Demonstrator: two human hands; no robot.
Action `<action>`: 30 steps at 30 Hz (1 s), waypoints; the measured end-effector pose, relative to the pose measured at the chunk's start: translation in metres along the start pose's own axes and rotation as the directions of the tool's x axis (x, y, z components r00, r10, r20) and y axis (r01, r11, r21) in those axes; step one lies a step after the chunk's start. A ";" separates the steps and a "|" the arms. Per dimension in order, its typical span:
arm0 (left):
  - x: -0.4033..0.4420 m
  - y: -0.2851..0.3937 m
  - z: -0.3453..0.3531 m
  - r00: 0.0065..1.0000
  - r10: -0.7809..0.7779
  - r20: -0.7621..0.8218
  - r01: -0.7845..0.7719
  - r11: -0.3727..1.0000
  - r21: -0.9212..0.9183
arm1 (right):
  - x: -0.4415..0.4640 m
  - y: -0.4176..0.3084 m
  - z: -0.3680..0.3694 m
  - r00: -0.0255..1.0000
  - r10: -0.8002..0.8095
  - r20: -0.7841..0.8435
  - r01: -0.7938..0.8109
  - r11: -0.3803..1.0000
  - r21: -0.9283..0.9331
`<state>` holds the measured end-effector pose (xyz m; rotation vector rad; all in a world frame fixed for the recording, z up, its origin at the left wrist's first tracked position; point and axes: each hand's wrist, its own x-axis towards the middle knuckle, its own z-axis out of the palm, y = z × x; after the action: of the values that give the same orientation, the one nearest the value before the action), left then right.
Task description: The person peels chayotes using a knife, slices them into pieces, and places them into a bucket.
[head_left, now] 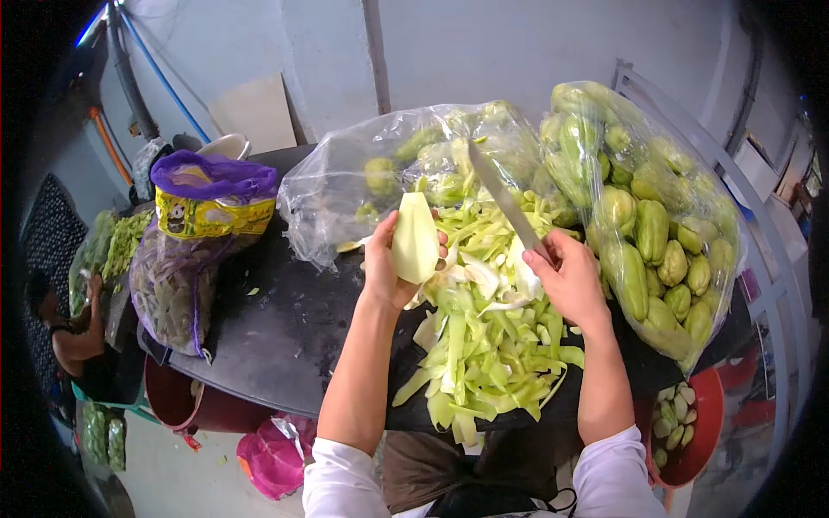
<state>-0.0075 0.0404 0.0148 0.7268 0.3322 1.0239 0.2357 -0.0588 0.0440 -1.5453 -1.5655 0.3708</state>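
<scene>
My left hand (386,264) is wrapped round a peeled chayote (416,239), pale green with flat cut faces, held upright above the table. In my right hand (566,278) is a knife (505,198), gripped by its handle, its long blade slanting up and to the left, apart from the chayote. Below and between both hands lies a heap of green peelings (484,345), with some whitish pieces among them. Behind the heap, a clear plastic bag (319,186) holds several chayotes. A second clear bag (661,242), full of unpeeled chayotes, stands right of my right hand.
A purple mesh sack (173,293) stands at the left of the dark table (285,337). Under the right edge is a red bucket (710,423) with chayotes; a dark red tub (177,388) and a pink bag (272,462) are below left. Another person (82,341) works at far left.
</scene>
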 end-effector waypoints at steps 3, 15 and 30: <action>-0.001 -0.011 0.011 1.000 -0.006 0.003 0.007 1.000 -0.029 | -0.004 -0.006 0.012 0.990 0.139 0.024 -0.139 0.925 0.355; -0.025 -0.086 0.108 0.989 0.113 0.097 -0.131 0.970 0.205 | -0.048 -0.032 0.009 0.984 0.103 -0.143 0.020 0.740 0.672; -0.032 -0.064 0.118 0.959 -0.008 0.283 -0.211 0.647 0.733 | -0.250 0.078 -0.176 0.537 0.414 -0.735 -0.112 0.898 0.425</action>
<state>0.0857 -0.0542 0.0536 1.6608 0.5022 0.8561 0.3765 -0.3369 -0.0056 -1.3722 -0.4856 0.0353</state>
